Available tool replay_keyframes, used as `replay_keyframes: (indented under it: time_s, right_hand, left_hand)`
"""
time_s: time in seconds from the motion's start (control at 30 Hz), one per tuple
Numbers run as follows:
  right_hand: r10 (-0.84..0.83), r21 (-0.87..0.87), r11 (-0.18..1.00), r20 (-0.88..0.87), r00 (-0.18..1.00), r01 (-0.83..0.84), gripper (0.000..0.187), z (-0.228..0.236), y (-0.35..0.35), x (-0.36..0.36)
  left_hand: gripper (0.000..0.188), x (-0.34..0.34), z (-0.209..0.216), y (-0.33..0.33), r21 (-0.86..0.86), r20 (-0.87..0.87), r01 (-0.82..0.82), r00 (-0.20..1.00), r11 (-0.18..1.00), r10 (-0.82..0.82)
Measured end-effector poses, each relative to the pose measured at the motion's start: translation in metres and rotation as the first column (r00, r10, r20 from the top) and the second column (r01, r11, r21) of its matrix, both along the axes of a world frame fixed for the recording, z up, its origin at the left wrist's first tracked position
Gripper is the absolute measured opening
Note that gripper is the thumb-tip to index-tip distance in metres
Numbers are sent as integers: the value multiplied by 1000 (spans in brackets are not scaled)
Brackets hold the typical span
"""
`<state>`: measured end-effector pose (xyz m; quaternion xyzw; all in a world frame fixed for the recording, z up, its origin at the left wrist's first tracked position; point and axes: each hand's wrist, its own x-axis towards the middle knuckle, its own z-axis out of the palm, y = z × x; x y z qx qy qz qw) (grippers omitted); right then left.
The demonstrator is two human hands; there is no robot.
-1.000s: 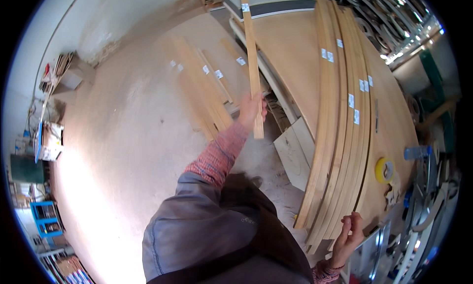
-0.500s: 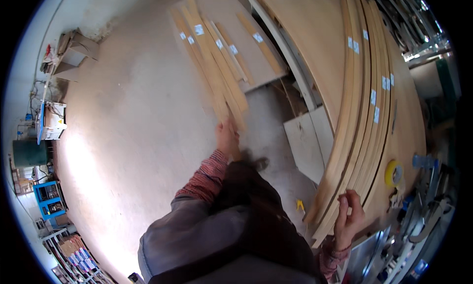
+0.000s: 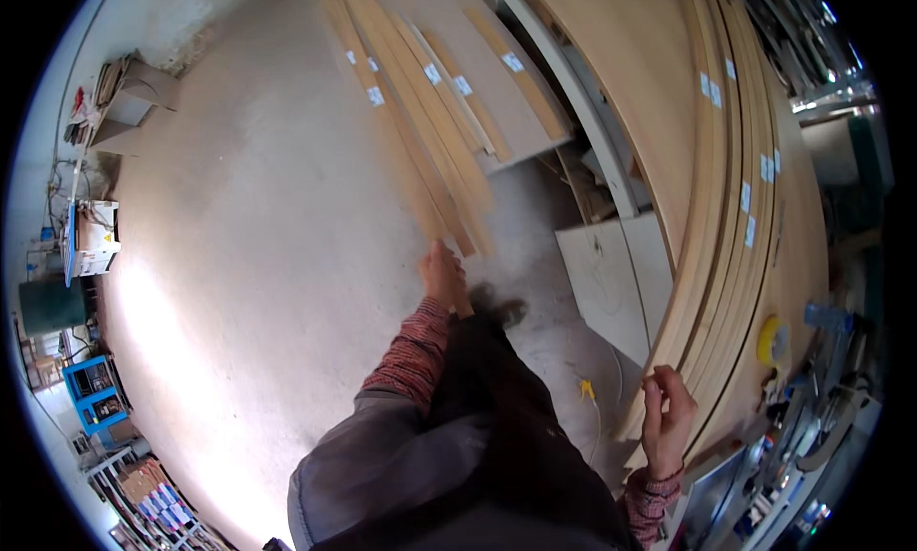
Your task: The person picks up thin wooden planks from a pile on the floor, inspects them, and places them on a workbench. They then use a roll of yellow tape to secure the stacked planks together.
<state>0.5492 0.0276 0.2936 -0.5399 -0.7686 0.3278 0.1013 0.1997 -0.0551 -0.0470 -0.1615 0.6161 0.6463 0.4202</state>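
My left hand (image 3: 442,275) is closed around the near end of a long, flat wooden strip (image 3: 403,167) with a white label; a short end sticks out below my fist. The strip slants away to the far left and is blurred. Alongside it lie more labelled wooden strips (image 3: 420,97) on a low pale board (image 3: 535,146). Over by the workbench (image 3: 611,35), my right hand (image 3: 668,419) is raised with thumb and fingers curled together, beside the near ends of several long labelled strips (image 3: 718,236). Whatever it may hold is too small to make out.
A roll of yellow tape (image 3: 772,341) sits on the bench at the right, near metal tools and parts (image 3: 812,408). A yellow object with a cord (image 3: 586,389) is on the floor below the bench. Blue equipment (image 3: 94,393) and a shelf rack (image 3: 153,489) line the left wall.
The strip in my left hand has swung left and come nearer, so it no longer crosses over the other strips. My right hand has stayed by the bench strips, its fingers closer together.
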Motion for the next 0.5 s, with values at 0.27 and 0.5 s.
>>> replay_keyframes:
  time_s: [0.27, 0.5]
  right_hand:
    - [-16, -10, 1000, 2, 1000, 16, 17, 1, 1, -14]
    - [-9, 79, 997, -87, 996, 16, 14, 1, 4, -2]
  left_hand:
    - [68, -13, -44, 20, 70, 125, 61, 990, 996, -69]
    - [51, -22, -101, 35, 84, 71, 155, 984, 984, -161]
